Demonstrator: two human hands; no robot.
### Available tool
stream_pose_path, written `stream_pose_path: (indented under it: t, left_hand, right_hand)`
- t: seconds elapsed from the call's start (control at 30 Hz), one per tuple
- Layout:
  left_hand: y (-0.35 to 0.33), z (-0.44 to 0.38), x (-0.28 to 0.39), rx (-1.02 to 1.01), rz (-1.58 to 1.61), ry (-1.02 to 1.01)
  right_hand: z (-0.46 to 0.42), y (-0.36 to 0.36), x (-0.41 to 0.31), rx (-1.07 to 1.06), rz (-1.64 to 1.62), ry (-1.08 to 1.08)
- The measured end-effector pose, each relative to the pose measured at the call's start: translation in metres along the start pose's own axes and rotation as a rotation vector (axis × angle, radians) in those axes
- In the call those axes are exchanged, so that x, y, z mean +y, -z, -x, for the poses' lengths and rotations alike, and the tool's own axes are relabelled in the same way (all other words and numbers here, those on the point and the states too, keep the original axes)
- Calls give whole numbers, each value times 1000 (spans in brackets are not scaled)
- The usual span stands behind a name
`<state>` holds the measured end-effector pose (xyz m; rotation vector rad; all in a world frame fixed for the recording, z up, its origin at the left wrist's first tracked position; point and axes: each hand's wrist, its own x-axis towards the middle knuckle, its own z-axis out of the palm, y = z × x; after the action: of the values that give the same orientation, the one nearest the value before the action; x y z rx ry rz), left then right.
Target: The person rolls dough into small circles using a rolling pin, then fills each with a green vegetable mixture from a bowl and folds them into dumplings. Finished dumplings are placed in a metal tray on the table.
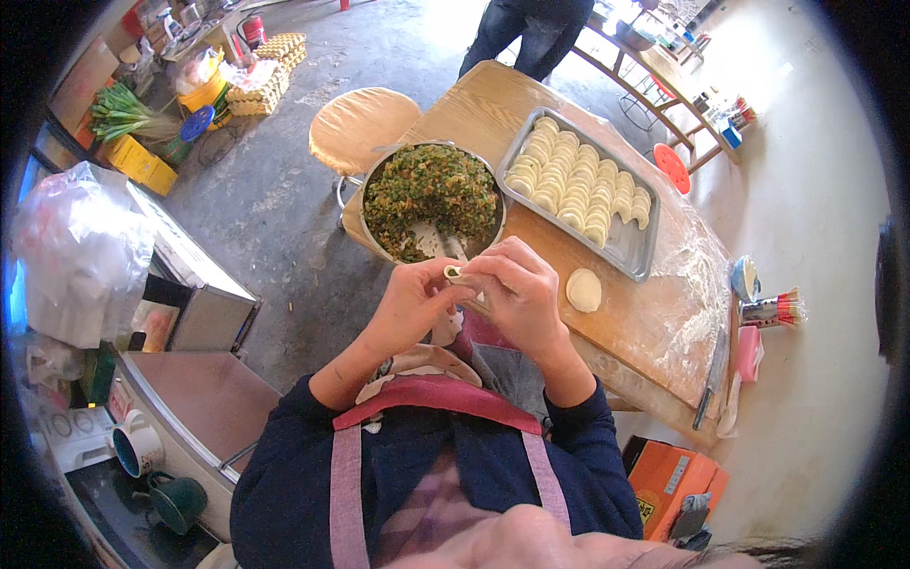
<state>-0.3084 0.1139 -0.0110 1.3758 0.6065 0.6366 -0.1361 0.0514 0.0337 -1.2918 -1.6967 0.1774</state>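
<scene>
Between the fingertips of my left hand (411,302) and my right hand (522,295) is a partly folded dumpling (452,272), with a bit of green filling showing at its open end. Both hands pinch its dough edge, and the fingers hide most of it. Just beyond them stands a round metal bowl (367,226) of chopped green and brown filling (434,186), a flat spatula (449,245) resting in it. One round dough wrapper (584,290) lies on the board right of my right hand. Farther right, a metal tray (633,254) holds rows of folded dumplings (565,178).
Flour covers the right part of the wooden table (682,284). A long knife (711,377) lies near its right edge, by a cup of chopsticks (771,309) and a pink tissue box (748,352). A round stool (364,128) stands beyond the bowl. A person (526,35) stands at the table's far end.
</scene>
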Motion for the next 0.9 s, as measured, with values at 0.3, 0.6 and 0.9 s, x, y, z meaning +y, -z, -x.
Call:
stream_pose_path:
  t: [0.3, 0.6, 0.9]
  left_hand:
    - [-1, -5, 0, -8, 111, -46]
    - [1, -8, -1, -53, 87, -21]
    - [2, -10, -4, -105, 123, 67]
  right_hand:
    - [-3, -1, -2, 12, 98, 70]
    - [-6, -1, 2, -37, 34, -11]
    - [-11, 1, 4, -121, 92, -3]
